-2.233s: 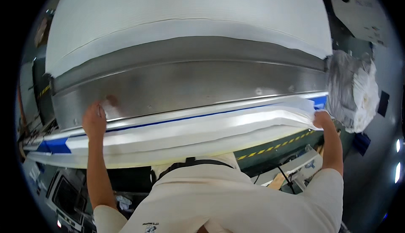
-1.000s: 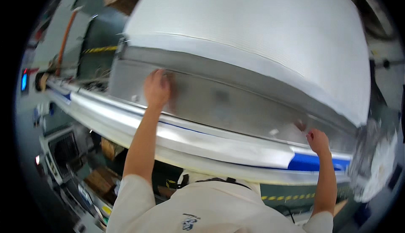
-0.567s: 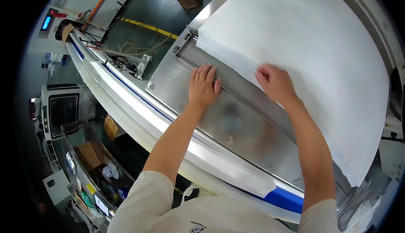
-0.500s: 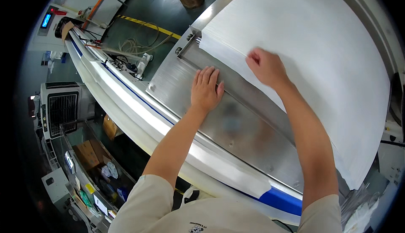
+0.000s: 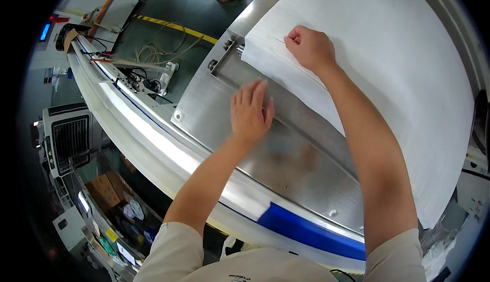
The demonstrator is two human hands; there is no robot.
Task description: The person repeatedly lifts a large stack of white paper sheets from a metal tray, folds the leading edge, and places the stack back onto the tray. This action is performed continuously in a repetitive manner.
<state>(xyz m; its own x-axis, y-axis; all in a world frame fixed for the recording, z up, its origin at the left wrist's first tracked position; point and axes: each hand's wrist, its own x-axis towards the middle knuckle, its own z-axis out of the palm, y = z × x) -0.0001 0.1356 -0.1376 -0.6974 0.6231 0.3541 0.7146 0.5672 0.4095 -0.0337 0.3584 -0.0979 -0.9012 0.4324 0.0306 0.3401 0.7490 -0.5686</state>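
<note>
Right hand (image 5: pixel 311 50) curled, thumb against fingers, at stack of white sheets (image 5: pixel 393 78), near layered edge (can't tell from here whether any sheet is pinched). Left hand (image 5: pixel 250 114) loosely spread over metal plate (image 5: pixel 278 177), blurred, contact unclear. Stack lies across plate from person; no sheet looks lifted clear yet. White strip (image 5: pixel 155 141) already laid along front; blue band (image 5: pixel 311 228) bare past strip's right end.

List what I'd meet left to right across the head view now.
White boxy black-grilled unit → yellow-and-black striped floor tape → bare left hand over brushed-steel panel → bare right hand, fingers curled, over large white sheeting → crumpled clear-and-white plastic.
</note>
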